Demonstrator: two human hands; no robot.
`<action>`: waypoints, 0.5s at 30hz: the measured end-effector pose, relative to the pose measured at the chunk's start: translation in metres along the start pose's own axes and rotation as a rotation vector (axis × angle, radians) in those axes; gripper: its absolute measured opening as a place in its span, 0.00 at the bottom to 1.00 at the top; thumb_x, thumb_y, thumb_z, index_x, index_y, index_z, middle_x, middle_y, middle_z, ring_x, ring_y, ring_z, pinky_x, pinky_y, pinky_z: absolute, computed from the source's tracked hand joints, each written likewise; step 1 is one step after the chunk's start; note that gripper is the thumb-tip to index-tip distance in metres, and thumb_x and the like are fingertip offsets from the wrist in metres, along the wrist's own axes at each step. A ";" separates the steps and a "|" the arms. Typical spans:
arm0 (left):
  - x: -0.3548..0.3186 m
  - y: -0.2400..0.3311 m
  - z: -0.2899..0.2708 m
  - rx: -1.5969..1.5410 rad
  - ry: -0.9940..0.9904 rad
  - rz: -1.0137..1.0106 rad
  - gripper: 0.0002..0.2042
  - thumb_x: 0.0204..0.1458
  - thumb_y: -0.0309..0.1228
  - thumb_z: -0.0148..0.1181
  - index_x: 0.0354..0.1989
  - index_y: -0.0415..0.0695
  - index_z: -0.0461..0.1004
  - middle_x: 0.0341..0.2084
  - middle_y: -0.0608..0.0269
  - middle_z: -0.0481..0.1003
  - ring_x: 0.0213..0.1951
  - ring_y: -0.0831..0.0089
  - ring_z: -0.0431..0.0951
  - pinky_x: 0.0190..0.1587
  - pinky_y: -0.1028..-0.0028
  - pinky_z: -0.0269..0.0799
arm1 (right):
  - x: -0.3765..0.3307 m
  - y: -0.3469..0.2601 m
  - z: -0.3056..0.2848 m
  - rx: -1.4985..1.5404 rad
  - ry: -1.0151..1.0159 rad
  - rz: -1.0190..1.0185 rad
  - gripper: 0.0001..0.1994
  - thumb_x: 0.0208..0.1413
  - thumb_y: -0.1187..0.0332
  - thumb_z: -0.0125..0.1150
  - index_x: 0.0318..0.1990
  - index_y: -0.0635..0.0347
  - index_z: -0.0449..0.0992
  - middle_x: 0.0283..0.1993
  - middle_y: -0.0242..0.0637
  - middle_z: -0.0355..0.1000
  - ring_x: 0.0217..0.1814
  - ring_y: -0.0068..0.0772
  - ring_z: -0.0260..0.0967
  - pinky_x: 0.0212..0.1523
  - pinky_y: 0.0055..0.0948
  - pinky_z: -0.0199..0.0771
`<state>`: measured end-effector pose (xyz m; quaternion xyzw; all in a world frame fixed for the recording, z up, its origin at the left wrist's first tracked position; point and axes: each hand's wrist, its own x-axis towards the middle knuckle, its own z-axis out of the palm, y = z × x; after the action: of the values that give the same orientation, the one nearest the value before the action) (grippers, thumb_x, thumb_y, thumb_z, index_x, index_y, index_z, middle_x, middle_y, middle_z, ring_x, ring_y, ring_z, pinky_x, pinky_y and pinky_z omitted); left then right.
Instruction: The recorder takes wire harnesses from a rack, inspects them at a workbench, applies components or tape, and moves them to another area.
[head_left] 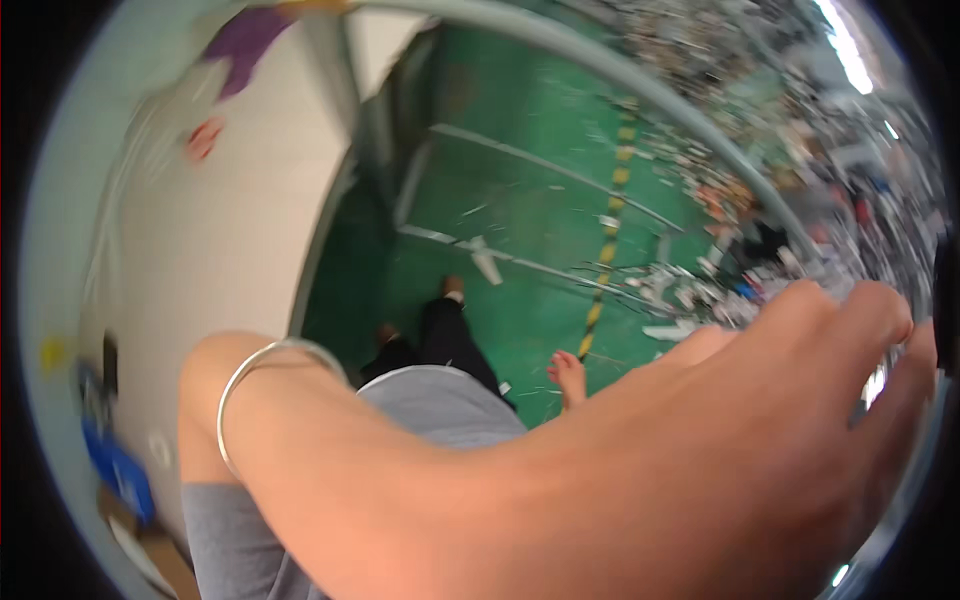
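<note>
My left arm, in a grey sleeve (230, 530) with a thin silver bangle (232, 395) round it, crosses the lower view from left to right. Large and close at the right rim is my left hand (800, 370), raised, its fingers bent; their tips and whatever they close on are hidden. A dark object (944, 300) shows at the rim beside those fingers. Lower down, by my grey shirt (440, 400), hangs my right hand (567, 375), small and partly covered by the left forearm. Its fingers look loosely apart with nothing visible in them.
A pale tabletop (240, 240) stands at left, with a purple piece (250, 40) and an orange-red piece (204, 138) on it. A grey metal rail (690, 95) curves above the green floor (520, 200). Scrap (740, 130) is heaped at right beyond yellow-black tape (610, 235).
</note>
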<state>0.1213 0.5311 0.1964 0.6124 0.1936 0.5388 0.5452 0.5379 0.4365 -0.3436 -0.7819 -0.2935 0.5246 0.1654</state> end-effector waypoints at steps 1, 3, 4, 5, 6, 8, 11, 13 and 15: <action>0.007 0.001 0.011 -0.067 -0.097 0.032 0.51 0.40 0.28 0.65 0.75 0.36 0.43 0.71 0.41 0.50 0.65 0.51 0.63 0.61 0.50 0.66 | -0.013 -0.010 0.003 0.105 0.029 -0.072 0.19 0.63 0.62 0.61 0.59 0.57 0.73 0.48 0.37 0.77 0.41 0.29 0.77 0.39 0.29 0.78; 0.013 0.005 0.023 -0.184 -0.285 0.071 0.50 0.40 0.26 0.64 0.75 0.36 0.43 0.71 0.42 0.50 0.66 0.51 0.63 0.62 0.50 0.66 | -0.036 -0.030 0.001 0.250 0.124 -0.160 0.20 0.63 0.62 0.61 0.60 0.57 0.73 0.50 0.37 0.77 0.41 0.28 0.77 0.38 0.28 0.77; 0.027 0.003 0.042 -0.227 -0.357 0.082 0.50 0.40 0.25 0.63 0.75 0.36 0.43 0.71 0.42 0.50 0.66 0.51 0.63 0.62 0.51 0.66 | -0.048 -0.048 -0.002 0.227 0.149 -0.224 0.20 0.63 0.62 0.61 0.60 0.57 0.72 0.50 0.37 0.77 0.41 0.27 0.77 0.38 0.28 0.77; 0.034 0.003 0.059 -0.275 -0.428 0.092 0.50 0.40 0.25 0.63 0.75 0.36 0.43 0.71 0.42 0.50 0.66 0.52 0.63 0.62 0.51 0.66 | -0.059 -0.061 -0.017 0.197 0.180 -0.283 0.20 0.63 0.62 0.61 0.60 0.57 0.72 0.49 0.36 0.77 0.42 0.27 0.77 0.38 0.27 0.77; 0.033 0.003 0.069 -0.327 -0.496 0.103 0.50 0.40 0.24 0.63 0.75 0.36 0.43 0.72 0.43 0.50 0.66 0.52 0.63 0.62 0.52 0.66 | -0.069 -0.068 -0.043 0.216 0.242 -0.289 0.20 0.63 0.62 0.61 0.60 0.57 0.72 0.49 0.36 0.77 0.42 0.27 0.77 0.38 0.27 0.77; 0.063 0.002 0.078 -0.393 -0.604 0.108 0.49 0.40 0.22 0.62 0.75 0.36 0.43 0.72 0.43 0.51 0.66 0.52 0.63 0.63 0.53 0.65 | -0.083 -0.087 -0.078 0.289 0.314 -0.359 0.20 0.64 0.61 0.61 0.60 0.58 0.72 0.49 0.36 0.77 0.42 0.26 0.77 0.39 0.26 0.77; 0.092 0.008 0.100 -0.422 -0.731 0.117 0.49 0.41 0.20 0.61 0.75 0.36 0.42 0.72 0.44 0.51 0.66 0.53 0.63 0.63 0.54 0.65 | -0.101 -0.124 -0.158 0.299 0.477 -0.546 0.20 0.64 0.61 0.61 0.60 0.57 0.72 0.50 0.36 0.76 0.43 0.25 0.76 0.41 0.25 0.76; 0.117 0.015 0.126 -0.438 -0.803 0.137 0.49 0.41 0.18 0.60 0.75 0.36 0.42 0.72 0.45 0.51 0.67 0.54 0.63 0.63 0.55 0.65 | -0.098 -0.135 -0.239 0.372 0.559 -0.895 0.21 0.66 0.64 0.59 0.63 0.57 0.68 0.50 0.34 0.75 0.44 0.23 0.73 0.43 0.25 0.75; 0.138 0.015 0.120 -0.322 -0.721 -0.104 0.49 0.42 0.13 0.54 0.76 0.44 0.41 0.72 0.50 0.52 0.67 0.59 0.62 0.67 0.58 0.61 | -0.170 -0.252 -0.235 0.209 0.655 -0.888 0.20 0.67 0.68 0.56 0.64 0.61 0.67 0.51 0.38 0.76 0.46 0.24 0.74 0.48 0.25 0.74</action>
<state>0.2676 0.5847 0.2922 0.6586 -0.0664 0.2843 0.6936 0.6338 0.5354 0.0151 -0.6849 -0.4741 0.1606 0.5295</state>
